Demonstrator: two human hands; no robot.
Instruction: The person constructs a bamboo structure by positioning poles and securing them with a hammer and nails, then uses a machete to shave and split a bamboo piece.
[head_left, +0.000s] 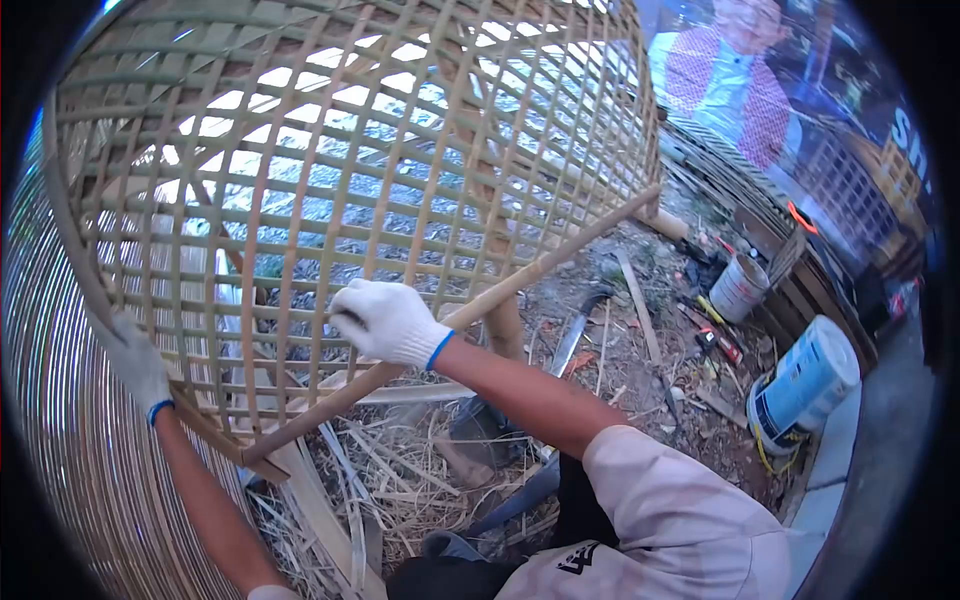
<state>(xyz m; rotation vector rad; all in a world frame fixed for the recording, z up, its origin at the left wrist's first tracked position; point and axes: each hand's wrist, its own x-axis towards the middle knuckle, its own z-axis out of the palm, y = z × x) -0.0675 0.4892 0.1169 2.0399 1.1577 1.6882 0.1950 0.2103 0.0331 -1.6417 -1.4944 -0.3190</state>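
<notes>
A woven bamboo lattice panel (350, 190) fills the upper left, framed along its lower side by a bamboo pole (520, 282). My right hand (385, 322), in a white knit glove with a blue cuff, is just above that pole. Its fingers curl in at a bamboo strip of the weave; the fingertips are partly hidden. At the panel's left edge, my left hand (138, 368), gloved the same way, grips the curved side frame (75, 245). Below the panel's corner lie pale bamboo shavings (400, 470).
A long blade (572, 340) lies on the littered ground beyond my right arm. To the right stand a white bucket (740, 288) and a blue-and-white bucket (808, 385), with a red tool (722, 346) nearby. A slatted bamboo surface (90, 460) rises at left.
</notes>
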